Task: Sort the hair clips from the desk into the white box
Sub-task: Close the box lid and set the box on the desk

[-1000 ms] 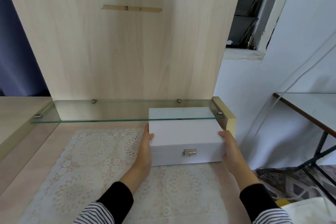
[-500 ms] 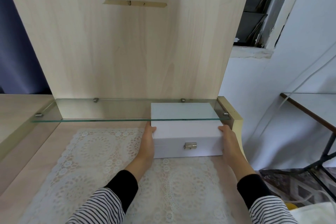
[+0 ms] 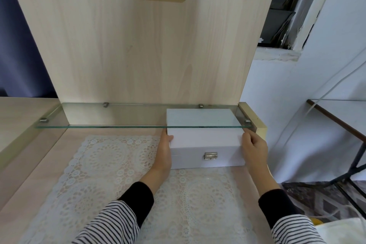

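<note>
The white box (image 3: 206,138), lid closed with a silver latch (image 3: 211,155) on its front, sits on the desk at the back right, its rear half under the glass shelf (image 3: 111,123). My left hand (image 3: 165,151) holds the box's left side, thumb on the lid's edge. My right hand (image 3: 254,147) grips the right side, fingers curled at the lid's corner. No hair clips are in sight.
A white lace mat (image 3: 111,180) covers the desk in front of the box. A tall wooden back panel (image 3: 138,45) rises behind the shelf. A cream side post (image 3: 257,125) stands right of the box. A dark-framed table (image 3: 340,111) is off to the right.
The box has slid back, farther under the glass shelf, with both hands staying on its sides.
</note>
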`<control>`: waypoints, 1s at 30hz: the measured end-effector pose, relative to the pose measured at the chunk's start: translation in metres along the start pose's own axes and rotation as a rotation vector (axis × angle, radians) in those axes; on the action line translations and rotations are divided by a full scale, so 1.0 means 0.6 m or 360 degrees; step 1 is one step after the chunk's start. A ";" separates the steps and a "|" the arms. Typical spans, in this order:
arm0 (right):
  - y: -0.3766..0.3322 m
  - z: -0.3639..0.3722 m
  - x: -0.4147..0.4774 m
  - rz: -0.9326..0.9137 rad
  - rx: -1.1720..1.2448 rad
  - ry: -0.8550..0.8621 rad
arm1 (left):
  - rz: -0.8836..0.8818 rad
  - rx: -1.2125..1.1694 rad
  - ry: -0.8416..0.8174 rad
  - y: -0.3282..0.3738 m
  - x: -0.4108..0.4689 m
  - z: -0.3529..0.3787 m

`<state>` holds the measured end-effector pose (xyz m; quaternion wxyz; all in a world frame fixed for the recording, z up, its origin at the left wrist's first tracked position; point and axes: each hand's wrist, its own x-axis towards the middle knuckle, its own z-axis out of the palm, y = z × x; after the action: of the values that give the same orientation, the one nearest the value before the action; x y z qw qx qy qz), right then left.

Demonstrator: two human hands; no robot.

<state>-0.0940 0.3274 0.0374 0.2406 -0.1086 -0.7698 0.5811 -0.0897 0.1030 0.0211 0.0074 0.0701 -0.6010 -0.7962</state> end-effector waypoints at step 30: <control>0.041 0.014 -0.068 -0.0773 -0.0861 0.0104 | 0.0549 0.0415 -0.0265 -0.018 -0.042 0.004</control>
<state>-0.0660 0.3096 0.0024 0.3586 -0.0009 -0.8910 0.2785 -0.0642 0.1109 0.0141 0.0846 -0.0991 -0.7004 -0.7018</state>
